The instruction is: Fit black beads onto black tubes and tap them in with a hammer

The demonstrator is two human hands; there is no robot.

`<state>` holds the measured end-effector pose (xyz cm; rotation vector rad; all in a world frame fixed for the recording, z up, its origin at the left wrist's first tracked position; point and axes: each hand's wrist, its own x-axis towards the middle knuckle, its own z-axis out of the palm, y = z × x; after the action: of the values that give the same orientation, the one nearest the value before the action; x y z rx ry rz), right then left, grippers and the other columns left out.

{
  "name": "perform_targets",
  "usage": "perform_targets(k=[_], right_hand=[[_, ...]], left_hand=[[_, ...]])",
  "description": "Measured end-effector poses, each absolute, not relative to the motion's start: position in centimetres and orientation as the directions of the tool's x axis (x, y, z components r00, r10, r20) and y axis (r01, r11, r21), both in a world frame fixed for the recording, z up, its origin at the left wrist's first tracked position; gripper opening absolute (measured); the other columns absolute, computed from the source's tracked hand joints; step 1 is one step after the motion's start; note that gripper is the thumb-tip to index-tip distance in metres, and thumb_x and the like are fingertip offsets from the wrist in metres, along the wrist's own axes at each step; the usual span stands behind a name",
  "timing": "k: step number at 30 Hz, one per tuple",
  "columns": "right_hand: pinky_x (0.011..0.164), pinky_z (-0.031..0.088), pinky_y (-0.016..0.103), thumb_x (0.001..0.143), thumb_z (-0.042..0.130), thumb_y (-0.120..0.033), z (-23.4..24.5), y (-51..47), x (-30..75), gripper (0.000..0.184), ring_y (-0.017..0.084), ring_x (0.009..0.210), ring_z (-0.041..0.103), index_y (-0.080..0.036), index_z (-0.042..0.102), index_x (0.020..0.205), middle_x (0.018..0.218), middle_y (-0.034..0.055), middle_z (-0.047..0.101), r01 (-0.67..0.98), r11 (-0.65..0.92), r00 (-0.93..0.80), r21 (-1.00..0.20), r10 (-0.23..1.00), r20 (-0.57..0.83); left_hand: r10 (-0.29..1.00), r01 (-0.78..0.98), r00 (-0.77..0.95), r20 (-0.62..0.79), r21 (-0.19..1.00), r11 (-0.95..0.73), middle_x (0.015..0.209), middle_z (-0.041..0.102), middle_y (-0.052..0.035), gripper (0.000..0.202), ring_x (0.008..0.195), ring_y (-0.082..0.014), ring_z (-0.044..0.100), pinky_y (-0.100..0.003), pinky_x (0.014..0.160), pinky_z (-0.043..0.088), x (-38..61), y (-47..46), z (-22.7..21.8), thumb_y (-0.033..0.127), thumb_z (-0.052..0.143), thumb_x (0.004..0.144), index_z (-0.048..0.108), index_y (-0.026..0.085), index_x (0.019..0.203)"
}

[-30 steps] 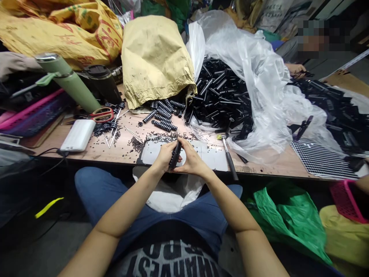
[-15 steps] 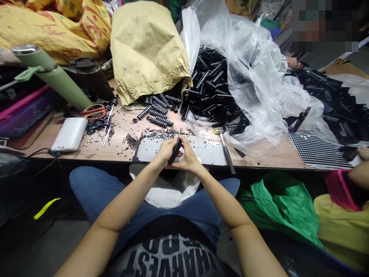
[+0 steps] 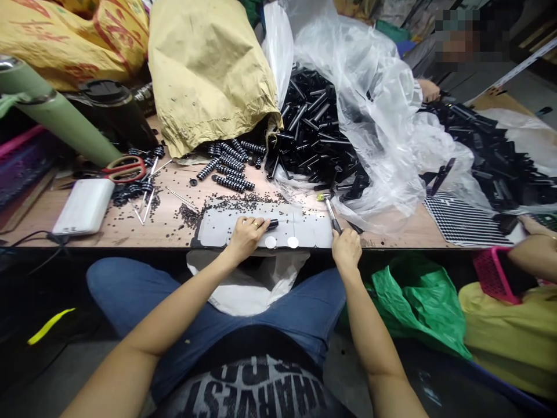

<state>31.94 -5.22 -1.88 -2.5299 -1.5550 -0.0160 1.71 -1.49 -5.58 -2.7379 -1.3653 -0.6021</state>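
Note:
My left hand [image 3: 244,237] is closed around a black tube-like piece [image 3: 273,224], holding it low over a light grey plate [image 3: 313,229] at the table's front edge. One end of the piece sticks out to the right of my fingers. Two white round discs [image 3: 293,242] lie on the plate. At the plate's right end my right hand [image 3: 347,249] grips the dark handle of a hammer [image 3: 333,215], whose head with a yellow spot points away from me. Tiny black bits [image 3: 248,201] are scattered over the plate's far edge and the table around it.
Behind the plate lie striped black-and-white rolls [image 3: 230,168] and a heap of black tubes [image 3: 311,128] in clear plastic. A white box [image 3: 84,206], red-handled scissors [image 3: 126,168] and a green flask [image 3: 61,116] stand left. At far right is another person's arm [image 3: 535,255].
My right hand has left the black piece, moved right and taken hold of the hammer handle. My left hand has lowered the piece to the plate. The view has shifted slightly.

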Motion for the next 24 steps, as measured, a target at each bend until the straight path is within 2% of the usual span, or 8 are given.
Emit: perform_targets(k=[2, 5, 7, 12, 16, 18, 22, 24], right_hand=[[0.072, 0.045, 0.037, 0.096, 0.035, -0.042, -1.3, -6.5, 31.4, 0.035, 0.028, 0.085, 0.06, -0.014, 0.055, 0.093, 0.09, 0.0178, 0.062, 0.884, -0.341, 0.368, -0.32, 0.929, 0.027], [0.061, 0.042, 0.028, 0.097, 0.028, -0.051, -0.6, -9.4, 28.7, 0.041, 0.019, 0.06, 0.058, -0.021, 0.051, 0.084, 0.065, 0.0038, 0.058, 0.76, -0.198, 0.193, -0.619, 0.978, -0.076], [0.056, 0.04, 0.026, 0.097, 0.025, -0.052, -0.6, -11.3, 26.7, 0.04, 0.016, 0.053, 0.055, -0.021, 0.05, 0.089, 0.062, 0.0003, 0.056, 0.705, -0.157, 0.13, -0.692, 0.987, -0.091], [0.051, 0.033, 0.026, 0.098, 0.026, -0.048, -0.3, -13.3, 24.3, 0.036, 0.018, 0.049, 0.053, -0.022, 0.048, 0.089, 0.057, -0.0014, 0.053, 0.798, -0.122, 0.027, -0.59, 0.986, -0.167], [0.054, 0.039, 0.026, 0.099, 0.024, -0.047, 1.5, -13.0, 22.4, 0.038, 0.019, 0.056, 0.059, -0.021, 0.051, 0.101, 0.067, 0.0021, 0.061, 0.752, -0.023, -0.004, -0.659, 0.999, -0.04], [0.056, 0.04, 0.026, 0.098, 0.025, -0.046, 1.8, -12.7, 20.9, 0.038, 0.02, 0.061, 0.062, -0.021, 0.052, 0.108, 0.075, 0.0054, 0.065, 0.771, 0.037, -0.071, -0.636, 0.997, -0.028], [0.056, 0.04, 0.027, 0.098, 0.027, -0.043, 1.0, -11.9, 19.2, 0.035, 0.022, 0.06, 0.062, -0.022, 0.055, 0.1, 0.07, 0.0043, 0.064, 0.832, 0.071, -0.206, -0.55, 0.961, -0.188], [0.054, 0.038, 0.026, 0.098, 0.025, -0.044, 0.7, -11.6, 19.6, 0.037, 0.021, 0.056, 0.06, -0.021, 0.054, 0.097, 0.065, 0.0029, 0.062, 0.821, 0.053, -0.175, -0.569, 0.971, -0.162]], left_hand=[[0.765, 0.78, 0.539, 0.352, 0.135, -0.611, 0.112, 0.066, -0.0137, 0.041, 0.092, -0.0237, 0.058, -0.043, 0.081, 0.038, 1.7, -1.7, -5.5, 0.011, 0.038, 0.092, 0.056, 0.017, 0.128], [0.773, 0.79, 0.53, 0.348, 0.128, -0.599, 0.113, 0.065, -0.0133, 0.043, 0.095, -0.0243, 0.057, -0.045, 0.085, 0.036, 1.8, -1.8, -5.5, 0.01, 0.036, 0.093, 0.055, 0.018, 0.13], [0.782, 0.8, 0.523, 0.338, 0.121, -0.587, 0.115, 0.065, -0.0129, 0.043, 0.099, -0.0252, 0.057, -0.047, 0.088, 0.035, 1.8, -1.9, -5.6, 0.01, 0.034, 0.093, 0.055, 0.019, 0.13], [0.81, 0.822, 0.507, 0.294, 0.118, -0.557, 0.123, 0.063, -0.0136, 0.045, 0.114, -0.0276, 0.053, -0.05, 0.098, 0.032, 2.8, -2.7, -5.7, 0.014, 0.03, 0.096, 0.05, 0.016, 0.135], [0.793, 0.799, 0.543, 0.275, 0.121, -0.589, 0.145, 0.043, -0.02, 0.056, 0.138, -0.0311, 0.032, -0.051, 0.113, 0.018, 4.5, -4.1, -5.9, 0.038, 0.034, 0.097, 0.039, 0.005, 0.142], [0.8, 0.8, 0.543, 0.256, 0.132, -0.586, 0.149, 0.036, -0.0221, 0.066, 0.142, -0.0325, 0.025, -0.05, 0.115, 0.015, 5.0, -4.4, -6.1, 0.046, 0.034, 0.095, 0.034, 0.001, 0.144], [0.793, 0.776, 0.549, 0.263, 0.192, -0.601, 0.147, 0.036, -0.0256, 0.066, 0.139, -0.0357, 0.03, -0.049, 0.113, 0.022, 5.0, -3.3, -6.2, 0.043, 0.04, 0.093, 0.037, -0.003, 0.14], [0.797, 0.767, 0.545, 0.261, 0.228, -0.6, 0.14, 0.045, -0.0252, 0.055, 0.133, -0.0337, 0.039, -0.047, 0.108, 0.03, 4.9, -2.5, -5.8, 0.032, 0.041, 0.094, 0.041, -0.001, 0.138]])
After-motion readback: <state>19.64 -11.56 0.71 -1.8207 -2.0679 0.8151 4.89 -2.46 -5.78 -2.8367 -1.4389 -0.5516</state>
